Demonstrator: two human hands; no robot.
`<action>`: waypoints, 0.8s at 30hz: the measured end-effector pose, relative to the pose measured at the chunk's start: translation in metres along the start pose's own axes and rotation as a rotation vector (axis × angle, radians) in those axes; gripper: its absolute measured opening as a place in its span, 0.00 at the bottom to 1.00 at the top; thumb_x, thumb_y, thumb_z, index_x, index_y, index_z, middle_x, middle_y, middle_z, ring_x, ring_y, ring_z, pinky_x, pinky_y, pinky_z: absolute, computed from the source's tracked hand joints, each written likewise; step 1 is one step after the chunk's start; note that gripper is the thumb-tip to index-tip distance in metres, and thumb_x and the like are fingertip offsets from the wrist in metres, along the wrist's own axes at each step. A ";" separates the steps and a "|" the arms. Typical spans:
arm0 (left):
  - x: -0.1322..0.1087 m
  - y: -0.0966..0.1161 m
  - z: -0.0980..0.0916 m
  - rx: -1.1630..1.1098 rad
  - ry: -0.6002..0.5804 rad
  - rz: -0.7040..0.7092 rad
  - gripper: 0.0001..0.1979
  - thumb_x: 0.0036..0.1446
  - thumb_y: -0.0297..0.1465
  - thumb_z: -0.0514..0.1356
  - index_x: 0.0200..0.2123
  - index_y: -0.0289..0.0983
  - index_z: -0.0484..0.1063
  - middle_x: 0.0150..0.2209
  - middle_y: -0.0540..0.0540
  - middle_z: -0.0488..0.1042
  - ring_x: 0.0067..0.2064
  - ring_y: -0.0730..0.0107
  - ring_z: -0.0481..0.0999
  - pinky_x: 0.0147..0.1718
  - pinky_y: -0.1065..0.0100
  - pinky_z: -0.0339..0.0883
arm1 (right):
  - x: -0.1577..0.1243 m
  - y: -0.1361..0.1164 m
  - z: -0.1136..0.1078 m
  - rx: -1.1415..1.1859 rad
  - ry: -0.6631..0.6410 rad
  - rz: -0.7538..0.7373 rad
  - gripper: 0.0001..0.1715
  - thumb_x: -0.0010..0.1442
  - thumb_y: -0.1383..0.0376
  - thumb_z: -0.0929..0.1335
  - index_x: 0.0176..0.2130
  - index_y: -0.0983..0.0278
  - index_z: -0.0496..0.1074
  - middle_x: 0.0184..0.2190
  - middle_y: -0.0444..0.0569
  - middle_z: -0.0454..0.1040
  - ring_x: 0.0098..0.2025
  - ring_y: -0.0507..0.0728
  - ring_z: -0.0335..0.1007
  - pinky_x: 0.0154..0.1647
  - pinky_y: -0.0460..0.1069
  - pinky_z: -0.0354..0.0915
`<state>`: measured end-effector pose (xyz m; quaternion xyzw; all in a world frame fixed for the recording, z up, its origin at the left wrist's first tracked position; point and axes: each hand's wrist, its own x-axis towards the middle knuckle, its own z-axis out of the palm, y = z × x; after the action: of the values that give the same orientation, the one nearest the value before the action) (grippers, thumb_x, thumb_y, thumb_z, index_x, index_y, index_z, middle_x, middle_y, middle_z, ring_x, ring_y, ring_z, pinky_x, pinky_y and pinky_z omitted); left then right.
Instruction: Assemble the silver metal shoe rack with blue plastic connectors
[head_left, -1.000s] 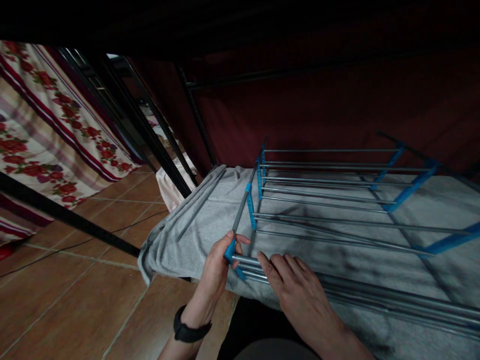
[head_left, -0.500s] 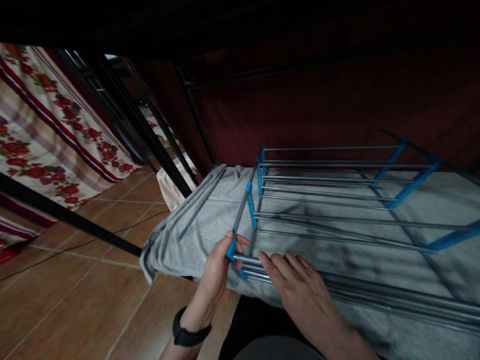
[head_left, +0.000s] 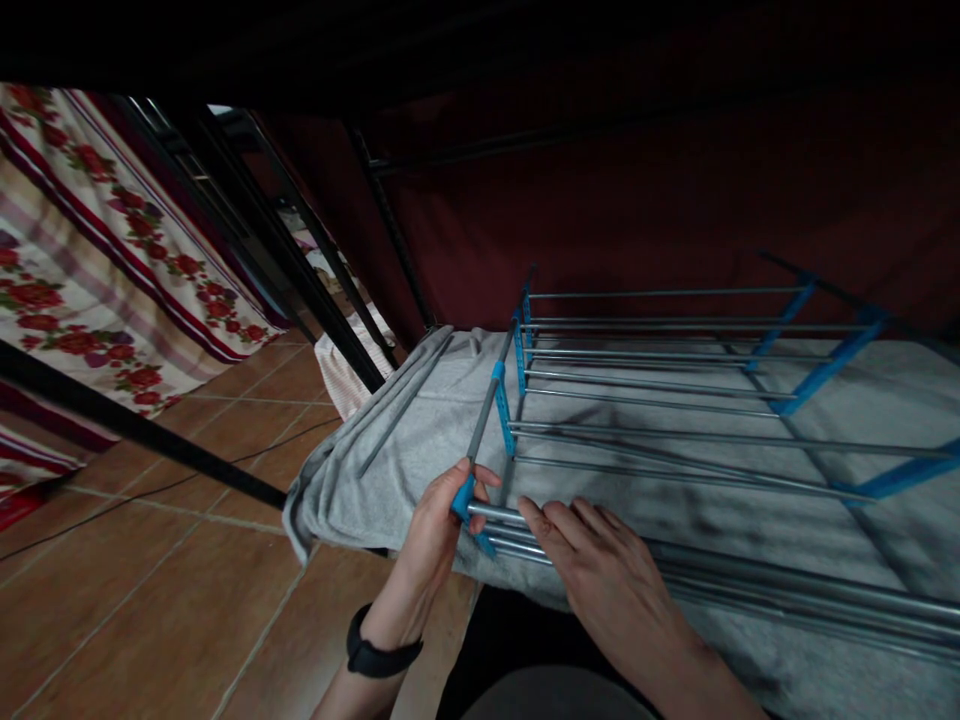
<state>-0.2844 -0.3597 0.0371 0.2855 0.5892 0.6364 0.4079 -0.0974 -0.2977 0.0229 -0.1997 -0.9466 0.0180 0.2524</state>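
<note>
A rack of thin metal rods (head_left: pixel 675 440) and blue plastic connectors lies on its side on a grey cloth (head_left: pixel 390 450). My left hand (head_left: pixel 439 525), with a black band on the wrist, is closed around the nearest blue corner connector (head_left: pixel 463 497), where a grey upright tube meets the rods. My right hand (head_left: pixel 600 575) rests on the nearest bundle of rods just right of that corner, its fingers curled over them.
Brown tiled floor (head_left: pixel 135 600) spreads to the left, crossed by a thin cable. Black metal bed frame bars (head_left: pixel 247 230) slant across the left. A floral sheet (head_left: pixel 90 260) hangs at far left. A dark red curtain (head_left: pixel 637 200) backs the scene. A loose rod (head_left: pixel 401 410) lies on the cloth.
Both hands keep their hold on the same corner of the rack; only the view has shifted slightly.
</note>
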 end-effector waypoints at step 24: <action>-0.002 -0.008 0.011 0.058 0.142 0.034 0.24 0.60 0.49 0.53 0.30 0.35 0.76 0.22 0.51 0.65 0.22 0.76 0.62 0.23 0.72 0.57 | -0.006 0.005 0.003 -0.035 -0.015 -0.016 0.35 0.57 0.77 0.67 0.62 0.61 0.63 0.44 0.45 0.72 0.45 0.56 0.65 0.48 0.52 0.62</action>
<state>-0.2726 -0.3560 0.0310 0.2611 0.6299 0.6446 0.3458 -0.0928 -0.2950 0.0167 -0.1964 -0.9502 0.0011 0.2419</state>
